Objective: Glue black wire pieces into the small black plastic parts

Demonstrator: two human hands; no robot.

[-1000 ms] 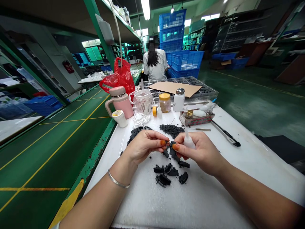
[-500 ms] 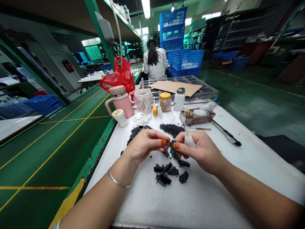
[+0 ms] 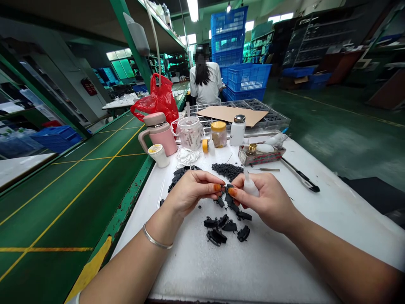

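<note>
My left hand (image 3: 186, 192) is closed in a pinch on a small black piece, mostly hidden by the fingertips. Facing it, my right hand (image 3: 264, 198) pinches a black plastic part (image 3: 229, 186) between thumb and fingers. The same hand also holds a small white dropper bottle (image 3: 251, 187), its thin nozzle pointing up. The two sets of fingertips nearly meet. Below them, several curved black plastic parts (image 3: 229, 226) with thin prongs lie on the white tabletop (image 3: 196, 270). Just behind my hands is a heap of tiny black rings (image 3: 227, 170). More black parts (image 3: 177, 177) lie behind my left hand.
At the back stand a pink mug (image 3: 163, 137), a white cup (image 3: 158, 155), a clear tub (image 3: 190, 133), a yellow-lidded jar (image 3: 218, 134) and a metal-topped bottle (image 3: 238, 130). A small box (image 3: 257, 157) and a black-handled tool (image 3: 302, 176) lie right. Someone (image 3: 205, 82) sits beyond.
Both hands keep nearly the same pose, with the fingertips shifting only slightly at the small black parts. The whole view has moved a few pixels.
</note>
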